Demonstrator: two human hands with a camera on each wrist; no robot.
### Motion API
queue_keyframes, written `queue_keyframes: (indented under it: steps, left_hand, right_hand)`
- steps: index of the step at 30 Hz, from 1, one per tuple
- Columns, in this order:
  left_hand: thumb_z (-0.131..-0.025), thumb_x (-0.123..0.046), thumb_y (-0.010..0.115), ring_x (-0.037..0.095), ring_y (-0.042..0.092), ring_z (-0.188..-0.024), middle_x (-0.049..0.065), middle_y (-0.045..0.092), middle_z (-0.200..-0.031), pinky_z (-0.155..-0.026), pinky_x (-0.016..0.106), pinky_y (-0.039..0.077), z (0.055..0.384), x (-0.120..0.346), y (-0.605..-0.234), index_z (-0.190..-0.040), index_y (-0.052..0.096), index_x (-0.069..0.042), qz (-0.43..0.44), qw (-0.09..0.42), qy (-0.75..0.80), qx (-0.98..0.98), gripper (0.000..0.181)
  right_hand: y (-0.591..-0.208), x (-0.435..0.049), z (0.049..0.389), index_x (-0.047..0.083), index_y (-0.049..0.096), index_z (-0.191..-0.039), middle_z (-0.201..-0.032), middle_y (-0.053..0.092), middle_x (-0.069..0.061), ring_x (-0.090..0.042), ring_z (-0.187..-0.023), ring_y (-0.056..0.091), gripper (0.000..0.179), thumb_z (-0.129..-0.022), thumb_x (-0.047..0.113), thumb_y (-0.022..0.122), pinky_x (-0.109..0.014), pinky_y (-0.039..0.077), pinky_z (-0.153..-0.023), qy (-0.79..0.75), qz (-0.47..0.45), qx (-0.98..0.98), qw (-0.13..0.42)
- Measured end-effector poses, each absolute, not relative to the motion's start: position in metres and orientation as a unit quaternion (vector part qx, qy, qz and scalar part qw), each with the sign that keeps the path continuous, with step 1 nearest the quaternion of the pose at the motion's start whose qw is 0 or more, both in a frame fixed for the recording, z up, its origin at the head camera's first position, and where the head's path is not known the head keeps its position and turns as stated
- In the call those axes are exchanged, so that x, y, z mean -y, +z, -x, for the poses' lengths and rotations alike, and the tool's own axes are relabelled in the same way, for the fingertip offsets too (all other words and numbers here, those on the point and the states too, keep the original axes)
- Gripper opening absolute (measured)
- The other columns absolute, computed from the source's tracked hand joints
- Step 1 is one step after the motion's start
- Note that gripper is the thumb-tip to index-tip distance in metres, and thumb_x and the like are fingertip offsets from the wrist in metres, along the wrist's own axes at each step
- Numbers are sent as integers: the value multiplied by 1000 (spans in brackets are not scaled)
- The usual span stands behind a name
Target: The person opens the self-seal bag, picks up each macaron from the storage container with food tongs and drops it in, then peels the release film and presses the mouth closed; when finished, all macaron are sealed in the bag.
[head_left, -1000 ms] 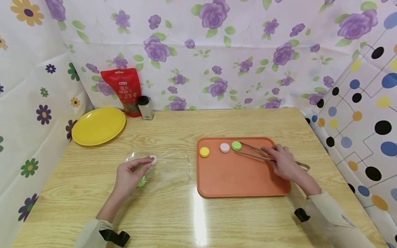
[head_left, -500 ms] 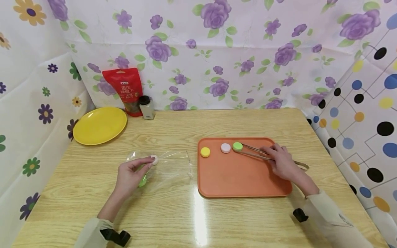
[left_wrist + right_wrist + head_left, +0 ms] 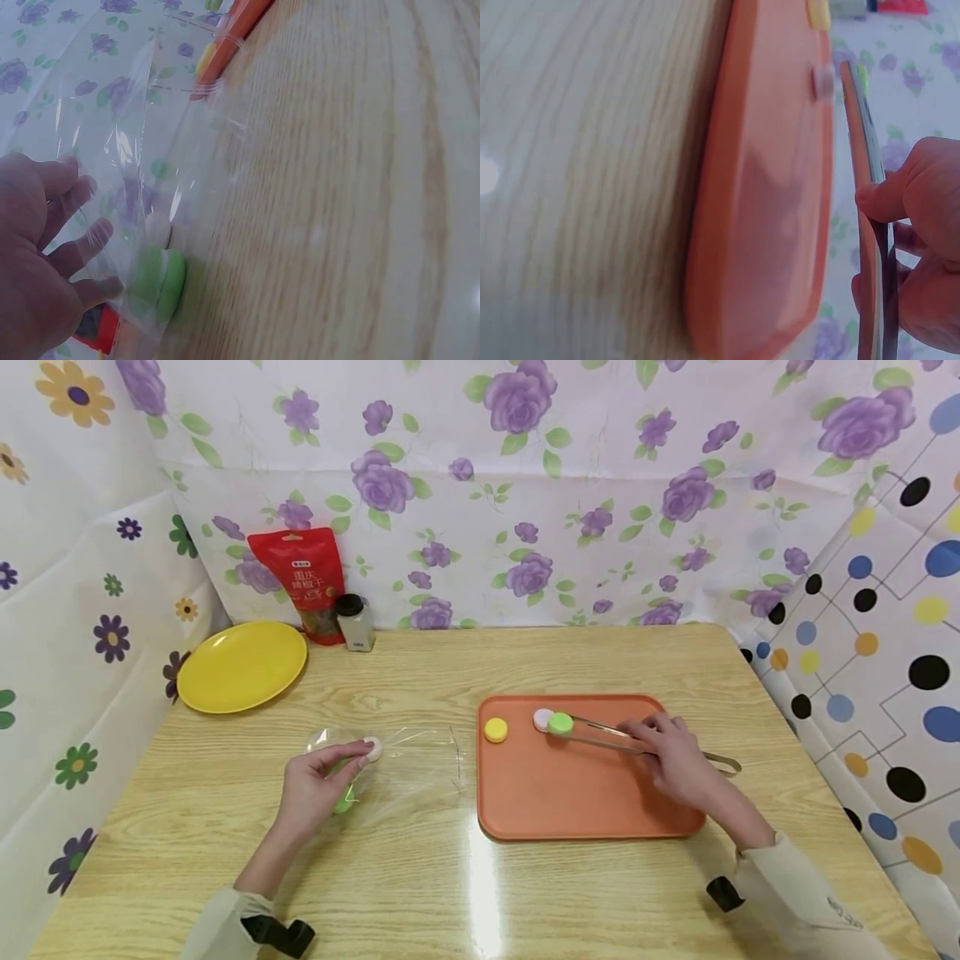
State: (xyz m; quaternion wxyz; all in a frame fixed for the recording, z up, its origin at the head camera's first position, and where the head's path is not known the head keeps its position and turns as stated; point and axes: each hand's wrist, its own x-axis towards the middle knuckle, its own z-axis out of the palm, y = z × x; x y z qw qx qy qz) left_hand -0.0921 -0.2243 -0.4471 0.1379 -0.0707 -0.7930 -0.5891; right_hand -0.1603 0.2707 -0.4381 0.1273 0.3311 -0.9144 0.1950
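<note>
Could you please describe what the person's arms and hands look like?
The left hand and right hand are bare. The left sleeve and right sleeve are pale beige, the right with a small grey marking. A black blocky device sits at each sleeve.

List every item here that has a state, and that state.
Left hand: pinching clear bag
Clear bag: green macaron inside; opening unclear
Pale macaron: partly covered by left hand
Right hand: holding tongs
Tongs: closed on another green macaron
Other green macaron: held above tray
Lilac macaron: resting on tray
Yellow macaron: resting on tray
Tray: lying flat
Yellow plate: face up
Red pouch: upright
Jar: upright, capped
</note>
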Motion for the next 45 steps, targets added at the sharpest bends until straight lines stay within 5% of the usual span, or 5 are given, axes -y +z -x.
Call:
queue_keyframes:
  steps: [19, 38, 45]
  left_hand:
    - [-87, 10, 72, 3, 66, -103, 20, 72, -107, -87, 16, 52, 91, 226, -448, -104, 75, 7, 70, 149, -583, 796, 18]
    - [-85, 17, 70, 9, 68, -101, 27, 70, -104, -88, 19, 53, 81, 213, -419, -101, 71, 15, 68, 147, -573, 803, 16]
    - [-87, 10, 72, 5, 66, -104, 17, 73, -106, -89, 17, 52, 90, 223, -442, -104, 74, 7, 60, 141, -579, 801, 18]
  right_hand:
    - [-424, -176, 148, 15, 62, -133, -111, 55, -8, -28, -93, 47, 51, -89, -11, 67, -43, 43, -76, 195, -408, 890, 54]
    - [-426, -72, 158, 14, 61, -133, -109, 52, -7, -26, -87, 42, 48, -91, -9, 62, -37, 36, -68, 168, -474, 864, -14]
    - [-429, -45, 155, 18, 59, -137, -115, 51, -7, -26, -95, 42, 48, -95, -5, 61, -34, 36, -68, 139, -459, 876, -56]
